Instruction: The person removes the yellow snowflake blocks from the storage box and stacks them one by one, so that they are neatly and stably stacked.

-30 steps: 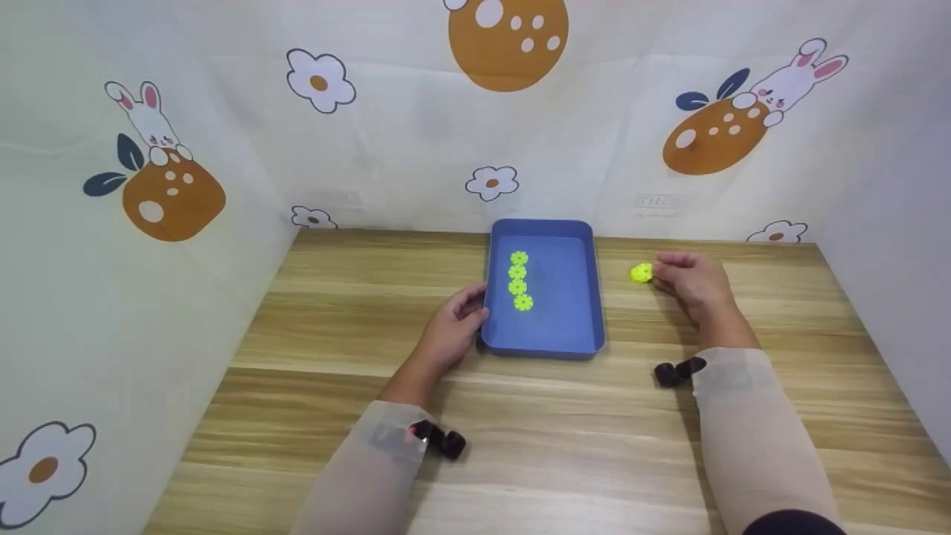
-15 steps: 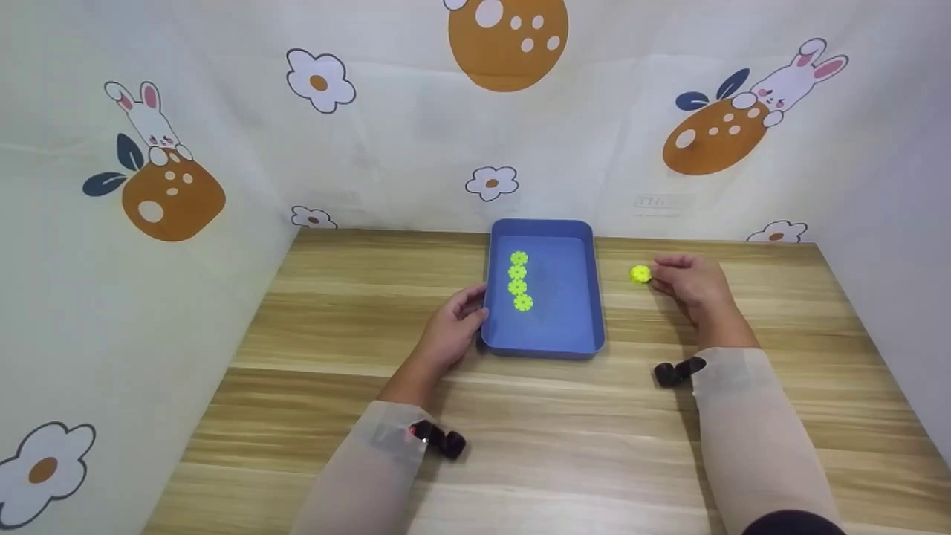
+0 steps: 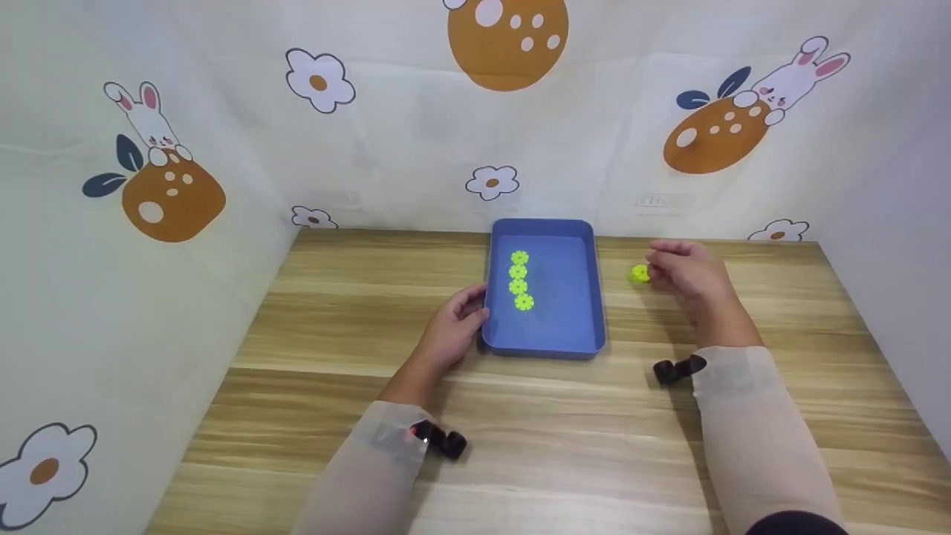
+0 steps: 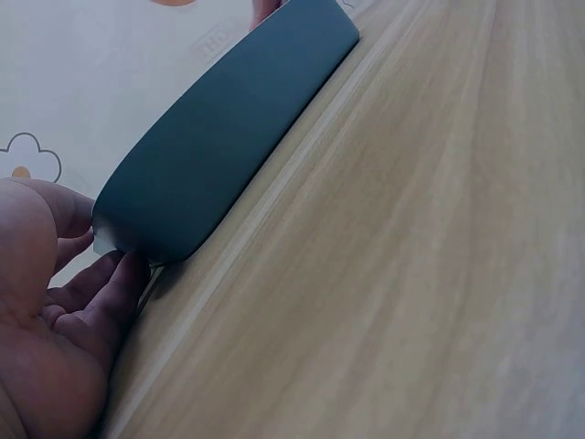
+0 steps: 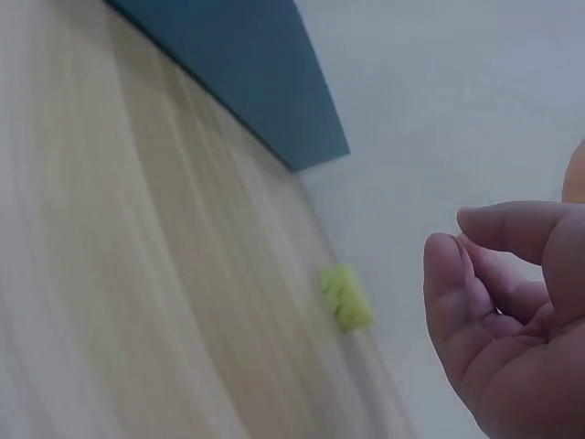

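A blue tray (image 3: pixel 548 348) stands on the wooden table, with a wavy column of several yellow-green flower-shaped discs (image 3: pixel 518 272) on the left of its floor. My left hand (image 3: pixel 451 328) rests against the outside of the tray's left wall; in the left wrist view its fingers and thumb touch the wall near the front corner. Right of the tray, a short stack of similar yellow-green discs (image 5: pixel 346 298) sits on the table. Just beside and above that stack is my right hand (image 3: pixel 691 275). In the right wrist view its thumb and index fingertips come close together, and no disc shows between them.
Behind the tray rises a pale backdrop (image 3: pixel 416 134) printed with rabbits, fruit and flowers. It also closes off the left side, and a plain pale wall (image 3: pixel 884 223) stands at the right. Bare wooden table (image 3: pixel 565 446) lies in front of the tray.
My right hand's fingers have come up and back from the disc stack, which stays on the table. The stack looks neater than a second ago. The left hand and tray have not moved.
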`<state>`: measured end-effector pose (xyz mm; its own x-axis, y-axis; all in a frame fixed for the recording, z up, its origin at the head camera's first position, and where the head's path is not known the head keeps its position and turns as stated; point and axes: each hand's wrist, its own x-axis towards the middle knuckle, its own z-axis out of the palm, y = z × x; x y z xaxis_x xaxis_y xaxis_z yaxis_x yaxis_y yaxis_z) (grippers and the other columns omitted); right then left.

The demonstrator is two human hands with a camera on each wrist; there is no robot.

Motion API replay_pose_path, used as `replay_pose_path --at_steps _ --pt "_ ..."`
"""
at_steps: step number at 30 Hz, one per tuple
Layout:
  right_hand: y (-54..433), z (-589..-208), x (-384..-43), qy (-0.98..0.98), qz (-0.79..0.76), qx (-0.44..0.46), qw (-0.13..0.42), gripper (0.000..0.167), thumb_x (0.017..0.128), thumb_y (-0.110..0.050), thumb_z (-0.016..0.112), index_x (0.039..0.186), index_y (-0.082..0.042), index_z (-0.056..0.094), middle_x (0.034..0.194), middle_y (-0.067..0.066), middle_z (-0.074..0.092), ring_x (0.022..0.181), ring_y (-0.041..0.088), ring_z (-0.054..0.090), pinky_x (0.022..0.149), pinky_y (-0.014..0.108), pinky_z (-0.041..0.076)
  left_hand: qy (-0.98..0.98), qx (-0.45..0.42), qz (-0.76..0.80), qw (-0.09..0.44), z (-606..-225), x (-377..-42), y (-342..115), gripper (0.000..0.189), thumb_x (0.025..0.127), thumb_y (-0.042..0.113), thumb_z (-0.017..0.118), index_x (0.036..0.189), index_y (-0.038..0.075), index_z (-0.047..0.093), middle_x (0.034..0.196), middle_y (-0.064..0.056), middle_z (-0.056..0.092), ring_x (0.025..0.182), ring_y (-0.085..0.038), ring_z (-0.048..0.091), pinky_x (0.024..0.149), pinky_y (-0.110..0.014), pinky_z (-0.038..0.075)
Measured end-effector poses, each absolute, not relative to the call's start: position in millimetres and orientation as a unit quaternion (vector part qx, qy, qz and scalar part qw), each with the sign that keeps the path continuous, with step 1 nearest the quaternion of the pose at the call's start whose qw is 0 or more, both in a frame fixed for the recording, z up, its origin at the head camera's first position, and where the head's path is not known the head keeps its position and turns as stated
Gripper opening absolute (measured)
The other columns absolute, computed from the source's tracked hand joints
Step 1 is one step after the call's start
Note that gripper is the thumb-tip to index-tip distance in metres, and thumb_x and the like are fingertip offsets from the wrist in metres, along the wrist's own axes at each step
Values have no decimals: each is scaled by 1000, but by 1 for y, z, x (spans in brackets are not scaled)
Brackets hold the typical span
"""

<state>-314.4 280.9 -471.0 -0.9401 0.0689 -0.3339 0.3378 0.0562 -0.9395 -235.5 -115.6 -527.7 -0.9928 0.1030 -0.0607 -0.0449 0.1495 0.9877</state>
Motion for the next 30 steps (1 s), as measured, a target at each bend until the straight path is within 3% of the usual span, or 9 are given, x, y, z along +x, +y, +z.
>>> replay_pose_path --at_steps 6,13,18,23,30 --pt "261 -454 -307 743 -658 72 98 30 102 -27 73 127 -10 69 102 -3 73 84 10 70 84 24 65 758 17 650 59 -527 -235 -115 48 106 10 61 154 9 56 159 -13 58 145 -31 58 123 -46 49" --pt "225 -440 -299 714 -694 3 89 13 101 -16 74 111 -8 76 88 -3 76 76 10 72 75 23 66 757 10 650 60 -527 -235 -115 48 106 11 61 154 11 57 160 -11 57 145 -29 59 123 -44 49" --pt "202 -436 -304 720 -686 -15 104 20 101 -18 75 116 -5 75 92 3 76 76 11 72 77 24 67 759 4 648 63 -528 -236 -115 48 106 12 61 154 13 57 160 -9 57 145 -28 59 123 -44 49" --pt "180 -431 -316 741 -659 -21 130 30 102 -24 74 125 -4 73 98 1 76 81 13 70 82 25 66 755 4 653 66 -528 -235 -116 49 106 12 61 155 12 56 161 -9 56 146 -28 58 124 -43 48" --pt "153 -424 -333 736 -658 -15 157 28 102 -22 73 124 -5 74 100 0 77 83 16 70 78 25 66 755 17 653 61 -527 -235 -115 49 106 10 60 155 8 55 162 -13 55 146 -31 57 124 -46 47"
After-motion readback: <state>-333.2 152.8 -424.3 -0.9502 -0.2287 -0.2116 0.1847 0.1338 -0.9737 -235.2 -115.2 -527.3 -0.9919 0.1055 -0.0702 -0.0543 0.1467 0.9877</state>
